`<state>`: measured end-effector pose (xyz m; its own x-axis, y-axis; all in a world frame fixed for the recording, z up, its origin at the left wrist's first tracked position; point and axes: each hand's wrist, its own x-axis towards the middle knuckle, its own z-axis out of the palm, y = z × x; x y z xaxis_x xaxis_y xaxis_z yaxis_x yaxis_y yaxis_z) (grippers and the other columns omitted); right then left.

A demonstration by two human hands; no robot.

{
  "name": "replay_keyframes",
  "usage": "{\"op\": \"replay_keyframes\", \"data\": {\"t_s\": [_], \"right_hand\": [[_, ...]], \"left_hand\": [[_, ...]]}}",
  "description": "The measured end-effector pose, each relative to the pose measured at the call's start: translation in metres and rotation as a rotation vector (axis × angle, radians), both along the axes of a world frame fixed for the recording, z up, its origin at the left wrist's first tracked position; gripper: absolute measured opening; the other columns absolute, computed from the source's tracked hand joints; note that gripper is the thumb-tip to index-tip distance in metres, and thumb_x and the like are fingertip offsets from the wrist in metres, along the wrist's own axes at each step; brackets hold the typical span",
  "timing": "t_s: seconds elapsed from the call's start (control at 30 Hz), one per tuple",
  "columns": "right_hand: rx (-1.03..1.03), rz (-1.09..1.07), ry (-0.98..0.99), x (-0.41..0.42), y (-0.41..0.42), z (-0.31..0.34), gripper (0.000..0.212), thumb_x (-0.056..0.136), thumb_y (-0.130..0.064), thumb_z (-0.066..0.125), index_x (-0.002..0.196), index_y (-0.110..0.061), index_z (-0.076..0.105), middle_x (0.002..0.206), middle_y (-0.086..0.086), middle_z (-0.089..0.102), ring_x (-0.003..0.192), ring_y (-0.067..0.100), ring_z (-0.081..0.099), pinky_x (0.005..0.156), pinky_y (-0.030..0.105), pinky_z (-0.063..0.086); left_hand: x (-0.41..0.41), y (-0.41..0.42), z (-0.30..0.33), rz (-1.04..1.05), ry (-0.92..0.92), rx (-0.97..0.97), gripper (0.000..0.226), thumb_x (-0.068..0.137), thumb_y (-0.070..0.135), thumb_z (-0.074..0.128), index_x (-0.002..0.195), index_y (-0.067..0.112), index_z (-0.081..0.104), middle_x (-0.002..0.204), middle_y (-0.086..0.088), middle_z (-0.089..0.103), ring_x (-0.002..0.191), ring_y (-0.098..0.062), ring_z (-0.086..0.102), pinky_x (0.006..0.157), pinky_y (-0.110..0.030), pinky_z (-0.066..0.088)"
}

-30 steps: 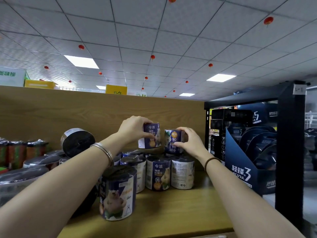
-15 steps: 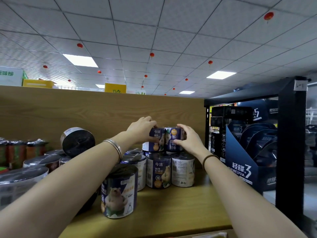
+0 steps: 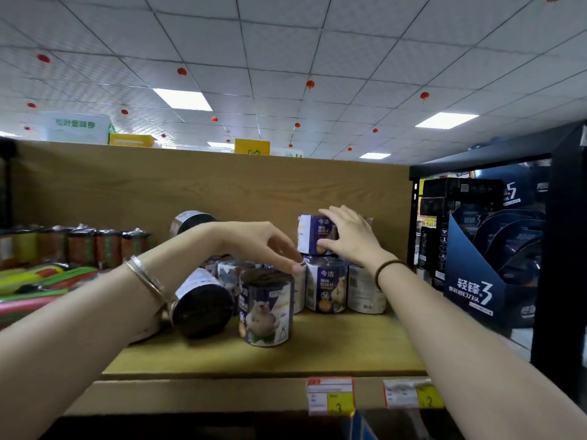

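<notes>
Small dark-blue labelled rolls with a bear picture stand on a wooden shelf [image 3: 317, 354]. Two are stacked on the back row. The left upper roll [image 3: 313, 233] stands free. My right hand [image 3: 351, 238] covers the roll beside it, fingers over the top and thumb across the front; only a sliver of that roll's wrap [image 3: 368, 221] shows. My left hand [image 3: 263, 244] hangs loosely with nothing in it, fingertips just above a lower-row roll [image 3: 327, 287]. A front roll [image 3: 266, 309] stands alone nearer me.
A black roll [image 3: 201, 304] lies on its side to the left, another [image 3: 190, 220] behind my left wrist. Red-green wrapped packs [image 3: 104, 247] line the left. A blue razor display box [image 3: 482, 281] in a black rack [image 3: 556, 249] stands at the right. Price tags [image 3: 330, 396] hang on the shelf edge.
My left hand has let go of its roll, now stacked on the lower row, and pulled back down and left. My right hand stays on the upper rolls. The view has dropped, showing the shelf edge.
</notes>
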<state>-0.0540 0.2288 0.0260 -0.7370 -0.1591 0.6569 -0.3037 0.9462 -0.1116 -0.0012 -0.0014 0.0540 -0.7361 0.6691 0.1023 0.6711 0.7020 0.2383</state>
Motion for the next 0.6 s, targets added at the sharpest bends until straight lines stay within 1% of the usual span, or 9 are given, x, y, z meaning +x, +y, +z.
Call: {"op": "replay_keyframes", "data": {"t_s": [0.07,0.17,0.2,0.27,0.33,0.43,0.47,0.53,0.6], "right_hand": [[0.080,-0.052,-0.010,-0.003,-0.011,-0.002,0.072,0.084,-0.045,0.060,0.145,-0.030,0.026,0.156,0.001,0.024,0.146,0.022,0.011,0.118,0.046,0.005],[0.105,-0.090,-0.015,-0.006,-0.016,-0.004,0.073,0.083,-0.044,0.061,0.145,-0.030,0.023,0.155,0.000,0.026,0.144,0.023,0.017,0.117,0.047,0.001],[0.092,-0.085,-0.011,-0.006,-0.017,-0.004,0.074,0.083,-0.044,0.062,0.144,-0.030,0.024,0.153,0.000,0.029,0.142,0.024,0.021,0.117,0.047,0.003],[0.087,-0.077,-0.002,-0.005,-0.015,-0.004,0.073,0.082,-0.042,0.063,0.143,-0.031,0.025,0.151,-0.001,0.032,0.140,0.024,0.027,0.117,0.047,0.005],[0.099,-0.071,-0.001,-0.005,-0.013,-0.004,0.072,0.082,-0.041,0.063,0.143,-0.032,0.025,0.150,-0.002,0.033,0.139,0.023,0.028,0.118,0.047,0.007],[0.113,-0.068,-0.008,-0.006,-0.011,-0.002,0.073,0.081,-0.042,0.063,0.143,-0.033,0.025,0.150,-0.003,0.034,0.138,0.022,0.029,0.118,0.046,0.009],[0.120,-0.070,-0.007,-0.007,-0.011,-0.002,0.073,0.082,-0.042,0.063,0.143,-0.033,0.025,0.150,-0.003,0.034,0.138,0.022,0.030,0.118,0.046,0.010],[0.131,-0.069,-0.008,-0.007,-0.009,-0.002,0.073,0.082,-0.041,0.063,0.143,-0.033,0.024,0.150,-0.003,0.033,0.138,0.022,0.029,0.118,0.045,0.010],[0.133,-0.063,-0.002,-0.009,-0.008,-0.001,0.073,0.082,-0.040,0.063,0.143,-0.033,0.024,0.149,-0.004,0.034,0.138,0.022,0.029,0.118,0.045,0.010]], "left_hand": [[0.010,-0.003,-0.005,0.001,-0.039,-0.031,0.060,0.060,0.074,0.065,0.111,0.044,0.066,0.110,0.020,0.065,0.104,-0.002,0.059,0.092,-0.027,0.046],[0.017,-0.005,-0.011,-0.006,-0.090,-0.091,0.066,0.064,0.057,0.073,0.126,0.038,0.057,0.118,0.015,0.059,0.109,-0.007,0.056,0.094,-0.027,0.047],[0.018,-0.006,-0.013,-0.004,-0.095,-0.108,0.069,0.067,0.049,0.076,0.130,0.038,0.052,0.123,0.013,0.056,0.111,-0.009,0.054,0.094,-0.026,0.047],[0.018,-0.008,-0.015,-0.006,-0.088,-0.102,0.071,0.071,0.034,0.080,0.134,0.037,0.048,0.125,0.012,0.052,0.110,-0.008,0.053,0.088,-0.018,0.048],[0.017,-0.010,-0.016,-0.021,-0.065,-0.055,0.069,0.072,0.028,0.080,0.134,0.035,0.050,0.122,0.013,0.054,0.107,-0.006,0.055,0.082,-0.014,0.048],[0.016,-0.012,-0.010,-0.035,-0.070,0.098,0.063,0.073,0.025,0.079,0.130,0.032,0.055,0.119,0.010,0.063,0.106,-0.006,0.060,0.091,-0.026,0.050],[0.015,-0.013,-0.005,-0.038,-0.061,0.159,0.060,0.073,0.024,0.078,0.129,0.031,0.057,0.118,0.011,0.064,0.106,-0.004,0.060,0.092,-0.025,0.049],[0.012,-0.013,0.006,-0.037,-0.015,0.245,0.055,0.075,0.025,0.077,0.127,0.031,0.060,0.117,0.016,0.064,0.105,0.002,0.058,0.089,-0.019,0.046],[0.007,-0.012,0.020,-0.035,-0.005,0.286,0.049,0.079,0.028,0.073,0.126,0.031,0.060,0.116,0.015,0.065,0.104,0.000,0.060,0.083,-0.017,0.045]]}}
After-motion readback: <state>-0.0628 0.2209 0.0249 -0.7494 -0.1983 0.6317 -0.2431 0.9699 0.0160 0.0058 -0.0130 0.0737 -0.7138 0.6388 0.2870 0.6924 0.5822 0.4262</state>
